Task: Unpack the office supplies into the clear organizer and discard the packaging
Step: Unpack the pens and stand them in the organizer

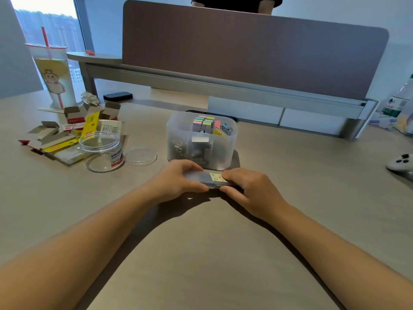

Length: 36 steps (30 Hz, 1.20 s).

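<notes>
Now flat case [206,179] lies crosswise, ends left-right.

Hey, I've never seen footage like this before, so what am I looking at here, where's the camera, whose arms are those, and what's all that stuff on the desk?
There is no machine here. The one picture comes from a wide-angle camera worn on a person's head, looking forward and down, so the two bare arms reaching in from the bottom are the wearer's own.

The left hand and right hand together grip a small flat plastic case with a yellowish label, low over the desk.

Just behind it stands the clear organizer, already holding coloured sticky notes, binder clips and other small supplies.

To the left lie opened cardboard packaging, an open clear jar and its lid beside it. Farther back stands a drink cup with a red straw. A game controller sits at the right edge.
</notes>
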Motion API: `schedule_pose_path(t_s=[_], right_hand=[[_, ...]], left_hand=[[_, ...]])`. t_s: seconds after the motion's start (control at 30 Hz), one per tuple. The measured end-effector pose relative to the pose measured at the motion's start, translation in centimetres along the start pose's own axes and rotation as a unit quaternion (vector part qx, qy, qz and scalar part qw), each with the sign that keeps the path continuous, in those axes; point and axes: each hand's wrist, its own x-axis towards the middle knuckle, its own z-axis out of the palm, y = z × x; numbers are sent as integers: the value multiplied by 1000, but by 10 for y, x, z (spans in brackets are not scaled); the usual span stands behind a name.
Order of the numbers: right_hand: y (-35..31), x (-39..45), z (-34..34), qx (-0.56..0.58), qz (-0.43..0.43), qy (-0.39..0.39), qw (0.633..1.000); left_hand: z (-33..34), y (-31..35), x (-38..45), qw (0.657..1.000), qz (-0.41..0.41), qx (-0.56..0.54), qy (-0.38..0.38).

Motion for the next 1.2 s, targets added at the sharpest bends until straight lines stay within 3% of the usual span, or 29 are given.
schedule_pose_path(t_s=[0.17, 0.6, 0.9, 1.2], right_hand=[[4, 1, 2, -75, -63, 9, 995], [11, 6, 7, -132, -134, 21, 982], [12, 5, 8, -139, -118, 15, 983], [9, 2, -3, -24, -28, -40, 999]], left_hand=[[1, 1, 4, 998, -10, 56, -20], [2, 0, 6, 999, -24, -8, -47], [3, 0, 7, 998, -34, -18, -54], [1, 3, 5, 995, 3, 96, -41]])
